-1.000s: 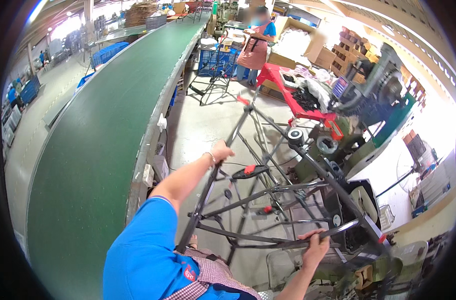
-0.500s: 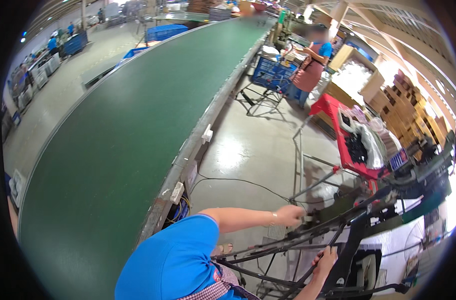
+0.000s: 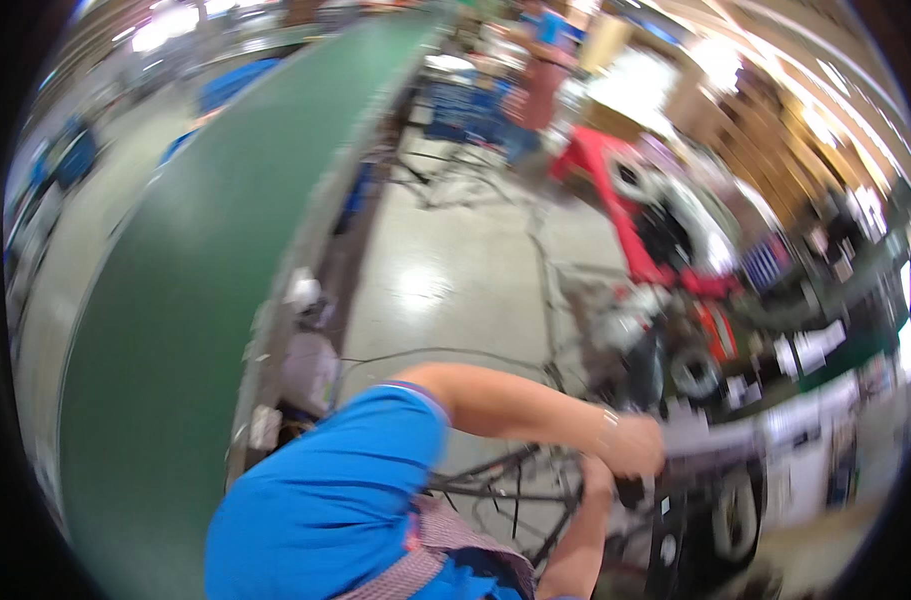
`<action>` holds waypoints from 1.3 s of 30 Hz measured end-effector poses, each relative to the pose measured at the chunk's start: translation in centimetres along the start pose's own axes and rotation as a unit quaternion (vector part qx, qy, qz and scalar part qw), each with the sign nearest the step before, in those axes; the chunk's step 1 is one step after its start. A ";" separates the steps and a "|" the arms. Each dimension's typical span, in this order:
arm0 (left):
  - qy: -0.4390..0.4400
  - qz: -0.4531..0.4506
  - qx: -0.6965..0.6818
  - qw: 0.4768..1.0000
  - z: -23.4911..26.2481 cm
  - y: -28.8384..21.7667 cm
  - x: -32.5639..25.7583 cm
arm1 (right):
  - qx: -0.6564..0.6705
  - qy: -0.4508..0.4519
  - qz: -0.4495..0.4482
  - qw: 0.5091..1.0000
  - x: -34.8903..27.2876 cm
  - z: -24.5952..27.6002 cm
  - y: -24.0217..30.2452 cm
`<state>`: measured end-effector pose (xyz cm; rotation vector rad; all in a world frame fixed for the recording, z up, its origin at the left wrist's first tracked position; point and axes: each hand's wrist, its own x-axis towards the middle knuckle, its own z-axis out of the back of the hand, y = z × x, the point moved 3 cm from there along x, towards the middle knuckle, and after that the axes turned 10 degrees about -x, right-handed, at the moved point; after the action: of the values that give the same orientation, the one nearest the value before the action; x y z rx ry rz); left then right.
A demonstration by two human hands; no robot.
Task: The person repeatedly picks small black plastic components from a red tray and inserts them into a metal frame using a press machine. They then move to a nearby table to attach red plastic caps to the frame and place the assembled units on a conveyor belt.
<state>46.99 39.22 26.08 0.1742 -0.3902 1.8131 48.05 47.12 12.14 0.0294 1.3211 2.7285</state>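
Note:
My left hand point(image 3: 637, 446) is closed at the end of an outstretched arm, blurred by motion; what lies inside its fingers cannot be made out. Just below and left of it, my right hand point(image 3: 596, 474) reaches up from the lower edge, its fingers partly hidden by the left wrist. It appears closed on a black tubular frame point(image 3: 510, 482), whose thin rods spread to the left in front of my body. A small dark part point(image 3: 630, 491) shows beneath both hands. Beside them on the right stands a black case-like thing point(image 3: 665, 545) with a pale oval ring.
A long green conveyor belt point(image 3: 205, 270) runs along my left. Ahead right is a red-topped table point(image 3: 615, 205) with black and bagged things. A person in an apron point(image 3: 540, 85) stands beyond, near blue crates point(image 3: 465, 108). A cable point(image 3: 445, 352) crosses the floor; brown cartons are stacked far right.
My view has turned and blurred. My left hand has moved right and my right hand up and left, so they meet. The frame's long rods at upper right no longer show.

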 end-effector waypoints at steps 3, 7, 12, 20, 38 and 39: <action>-0.057 -0.014 -0.178 0.982 4.2 2.1 -4.4 | -0.157 -0.156 0.257 0.941 -3.9 4.3 3.2; -0.084 0.049 -0.167 0.981 8.2 3.4 -7.2 | -0.220 -0.338 0.069 0.912 -10.0 10.6 -3.1; -0.145 0.047 -0.230 0.961 10.3 5.2 -7.7 | 0.241 -0.031 -0.491 0.837 -19.9 2.6 -19.8; -0.214 0.047 -0.383 0.897 14.2 14.2 -7.8 | 0.330 -0.281 -0.487 0.758 -19.2 -5.8 -19.3; -0.167 0.241 -0.655 0.696 0.5 32.8 3.9 | -0.070 -0.513 -0.526 0.675 -31.7 9.0 7.6; -0.171 0.241 -0.654 0.696 0.6 32.5 4.4 | -0.081 -0.514 -0.532 0.668 -32.1 9.2 8.4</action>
<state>14.57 35.46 22.43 -0.6688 -2.0397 1.5397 79.77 45.74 25.39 0.5103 0.4264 1.3199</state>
